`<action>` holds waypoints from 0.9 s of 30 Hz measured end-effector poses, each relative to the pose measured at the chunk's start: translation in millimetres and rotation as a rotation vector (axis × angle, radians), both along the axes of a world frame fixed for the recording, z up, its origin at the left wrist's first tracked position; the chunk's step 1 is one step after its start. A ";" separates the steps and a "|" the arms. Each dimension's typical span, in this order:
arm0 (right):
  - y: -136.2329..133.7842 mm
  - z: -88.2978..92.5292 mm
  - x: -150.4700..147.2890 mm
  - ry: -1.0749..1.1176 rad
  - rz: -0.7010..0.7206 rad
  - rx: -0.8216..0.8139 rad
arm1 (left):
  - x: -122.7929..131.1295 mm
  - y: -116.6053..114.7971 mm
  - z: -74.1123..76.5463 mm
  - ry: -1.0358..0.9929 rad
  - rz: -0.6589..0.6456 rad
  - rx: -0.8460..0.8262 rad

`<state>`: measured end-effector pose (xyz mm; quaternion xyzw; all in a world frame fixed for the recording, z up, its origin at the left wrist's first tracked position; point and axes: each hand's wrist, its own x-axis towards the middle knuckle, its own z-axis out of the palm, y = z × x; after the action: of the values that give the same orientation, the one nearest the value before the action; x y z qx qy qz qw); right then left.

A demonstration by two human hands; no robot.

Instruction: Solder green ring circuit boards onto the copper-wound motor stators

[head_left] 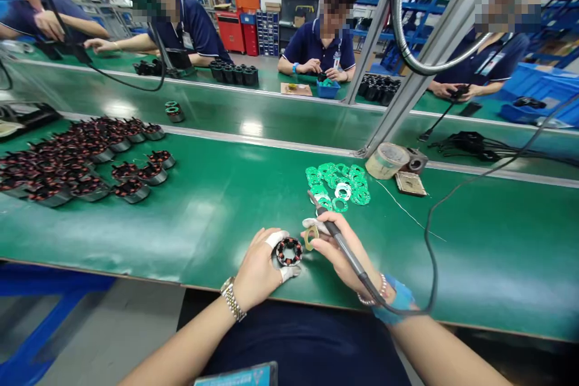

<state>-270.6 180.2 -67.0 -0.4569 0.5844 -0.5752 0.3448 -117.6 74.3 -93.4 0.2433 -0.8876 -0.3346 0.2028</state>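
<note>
Copper windings crown the small stator (pixel 289 251) nearest my view, held over the desk (pixel 217 223) in the left hand (pixel 257 268). That grip is nearly closed, with thumb and fingers wrapped around the stator's edge and the coils left facing up; white wrappings cover two of the fingers (pixel 277 239). From my remote seat I'd judge the part dense and heavy for its size and stiff through the core. Its fine enamelled wire looks easy to nick, so I'd take it by the outer rim and keep pressure off the coils.

Just beside it, the right hand (pixel 339 256) has a closed, pen-like grip on a soldering iron (pixel 335 230), whose tip angles away across the desk. A thin yellowish ring (pixel 310 237) sits at that hand's fingertips, apparently pinched, though I can't be sure.

A black cable (pixel 432 235) curves over the desk to the right. Farther out lie a loose heap of green circuit-board rings (pixel 339 184), a roll of tape (pixel 386 160) and a small tray (pixel 411 184). Rows of wound stators (pixel 129 190) crowd the desk's left side. Beyond the metal upright (pixel 384 72), a co-worker (pixel 319 48) handles something small at the next desk.
</note>
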 end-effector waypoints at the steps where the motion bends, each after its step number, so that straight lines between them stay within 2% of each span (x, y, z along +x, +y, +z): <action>1: -0.4 2.5 1.6 0.126 -0.007 0.027 | 0.2 0.0 1.1 0.001 -0.004 0.007; 4: -1.4 9.5 6.8 0.485 0.013 0.069 | 0.2 -0.4 4.2 0.013 -0.001 0.027; 8: -6.7 13.1 9.0 0.646 0.104 0.019 | -0.5 -0.6 6.4 0.002 0.025 0.057; 15: -14.4 7.5 7.1 0.636 0.190 0.077 | -0.2 -1.7 6.8 -0.015 0.014 0.080; 20: -14.8 3.3 7.2 0.632 0.157 0.013 | 0.8 -2.4 5.5 -0.011 0.003 0.075; 25: -15.4 5.0 1.6 0.673 0.286 -0.013 | 1.8 -3.6 5.4 -0.015 -0.031 0.063; 27: -15.2 3.2 2.2 0.684 0.284 -0.025 | 1.7 -3.9 4.4 -0.019 -0.034 0.061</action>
<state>-268.4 165.0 -63.8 -0.7034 0.5896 -0.3430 0.2001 -115.9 70.4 -88.9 0.2372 -0.8829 -0.3626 0.1811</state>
